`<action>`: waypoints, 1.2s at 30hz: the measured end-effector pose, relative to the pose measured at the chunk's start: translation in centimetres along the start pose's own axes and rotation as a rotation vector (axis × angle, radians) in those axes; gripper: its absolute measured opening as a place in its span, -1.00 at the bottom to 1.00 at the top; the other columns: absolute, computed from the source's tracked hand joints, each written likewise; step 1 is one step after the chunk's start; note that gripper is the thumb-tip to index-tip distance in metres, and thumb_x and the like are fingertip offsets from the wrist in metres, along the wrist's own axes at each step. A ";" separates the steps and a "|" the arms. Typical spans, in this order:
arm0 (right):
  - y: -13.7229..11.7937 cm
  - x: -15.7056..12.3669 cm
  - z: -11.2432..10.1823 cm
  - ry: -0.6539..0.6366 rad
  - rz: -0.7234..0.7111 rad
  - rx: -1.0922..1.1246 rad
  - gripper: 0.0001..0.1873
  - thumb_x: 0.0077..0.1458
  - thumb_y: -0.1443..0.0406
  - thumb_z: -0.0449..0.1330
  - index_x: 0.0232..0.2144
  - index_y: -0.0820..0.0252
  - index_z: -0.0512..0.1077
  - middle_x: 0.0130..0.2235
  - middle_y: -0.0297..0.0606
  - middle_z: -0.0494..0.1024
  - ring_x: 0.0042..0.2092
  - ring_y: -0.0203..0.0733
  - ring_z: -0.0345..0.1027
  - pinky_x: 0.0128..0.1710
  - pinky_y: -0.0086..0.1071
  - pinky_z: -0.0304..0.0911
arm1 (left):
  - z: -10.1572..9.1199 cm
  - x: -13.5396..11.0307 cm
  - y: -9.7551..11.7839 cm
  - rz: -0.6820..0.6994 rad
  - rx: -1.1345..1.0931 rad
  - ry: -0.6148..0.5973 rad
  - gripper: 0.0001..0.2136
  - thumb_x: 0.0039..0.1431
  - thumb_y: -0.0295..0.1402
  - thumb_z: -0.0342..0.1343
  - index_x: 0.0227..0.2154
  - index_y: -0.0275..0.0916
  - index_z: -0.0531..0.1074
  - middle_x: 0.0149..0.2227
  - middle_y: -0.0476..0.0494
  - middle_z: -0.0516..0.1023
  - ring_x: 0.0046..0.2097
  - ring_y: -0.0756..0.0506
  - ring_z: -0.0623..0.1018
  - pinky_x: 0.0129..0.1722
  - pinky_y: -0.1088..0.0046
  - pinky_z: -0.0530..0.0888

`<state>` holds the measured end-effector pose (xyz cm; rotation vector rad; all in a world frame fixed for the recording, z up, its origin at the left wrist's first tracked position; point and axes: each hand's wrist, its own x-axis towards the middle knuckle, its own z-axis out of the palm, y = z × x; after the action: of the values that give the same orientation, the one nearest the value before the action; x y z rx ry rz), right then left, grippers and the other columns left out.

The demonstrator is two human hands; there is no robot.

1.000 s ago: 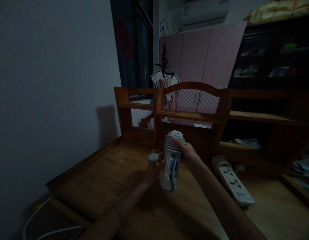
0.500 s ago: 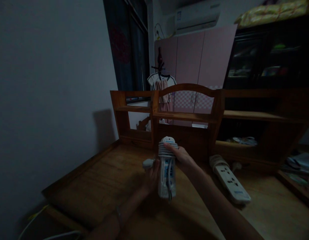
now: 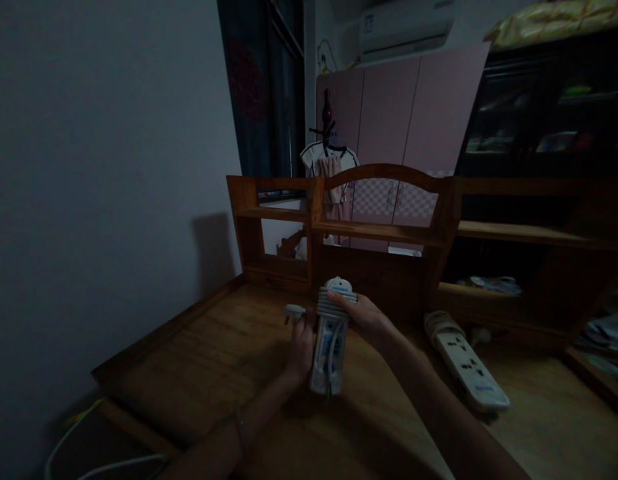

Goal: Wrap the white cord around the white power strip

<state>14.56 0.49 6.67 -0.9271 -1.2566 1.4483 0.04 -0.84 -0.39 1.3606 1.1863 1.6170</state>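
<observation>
R hand point(image 3: 371, 320) clamped on coiled cord point(image 3: 324, 307) round power strip point(image 3: 321, 343); L hand point(image 3: 301, 350) at plug point(image 3: 295, 311), grip unclear. Coils best kept snug, w/o overlap.

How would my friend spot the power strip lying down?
Find the wooden desk. Look on the right, in front of the shelves, for a long white power strip. It lies on the desk; the other strip is in the right hand.

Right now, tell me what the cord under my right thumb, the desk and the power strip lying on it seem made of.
Cord: likely plastic-sheathed, matte pale grey; it coils smoothly.
Desk: apparently wood, low sheen; grain-like streaks show.
Power strip: probably hard off-white plastic, smooth; neat socket holes.
</observation>
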 end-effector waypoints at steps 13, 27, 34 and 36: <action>0.7 0.6 -0.5 0.040 -0.031 -0.134 -0.47 -0.15 -0.01 0.33 -0.21 0.25 0.49 -0.20 -0.18 0.56 -0.22 -0.13 0.45 -0.24 -0.36 0.35 | -0.2 -0.3 0.3 0.011 0.054 -0.048 -0.59 0.25 0.00 -0.17 -0.43 -0.22 0.38 -0.45 -0.07 0.47 -0.35 -0.09 0.46 -0.27 0.41 0.34; 0.0 -0.2 0.3 -0.172 -0.123 0.011 -0.51 -0.12 0.13 0.36 -0.14 0.22 0.44 -0.17 -0.24 0.53 -0.16 -0.20 0.42 -0.09 -0.33 0.29 | -0.2 -0.3 -0.7 0.053 0.071 0.008 -0.58 0.24 0.00 -0.17 -0.51 -0.20 0.35 -0.49 -0.07 0.43 -0.38 -0.11 0.44 -0.30 0.36 0.33; -0.3 -0.6 0.8 -0.053 -0.153 -0.077 -0.57 -0.13 0.11 0.35 -0.21 0.21 0.47 -0.21 -0.27 0.54 -0.22 -0.21 0.41 -0.16 -0.39 0.29 | -0.2 -0.5 -0.3 0.044 0.072 0.043 -0.58 0.19 0.06 -0.13 -0.46 -0.18 0.37 -0.43 -0.09 0.44 -0.32 -0.14 0.43 -0.24 0.32 0.33; -0.2 -0.6 0.8 -0.040 -0.134 -0.084 -0.56 -0.13 0.10 0.35 -0.22 0.23 0.47 -0.22 -0.26 0.54 -0.24 -0.21 0.41 -0.17 -0.38 0.29 | -0.1 -0.6 -0.1 0.051 0.051 0.025 -0.58 0.19 0.06 -0.13 -0.48 -0.18 0.35 -0.46 -0.06 0.43 -0.35 -0.12 0.42 -0.26 0.35 0.34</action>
<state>14.02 -0.27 6.98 -0.8559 -1.3917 1.3230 0.09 -1.34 -0.65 1.4168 1.2237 1.6540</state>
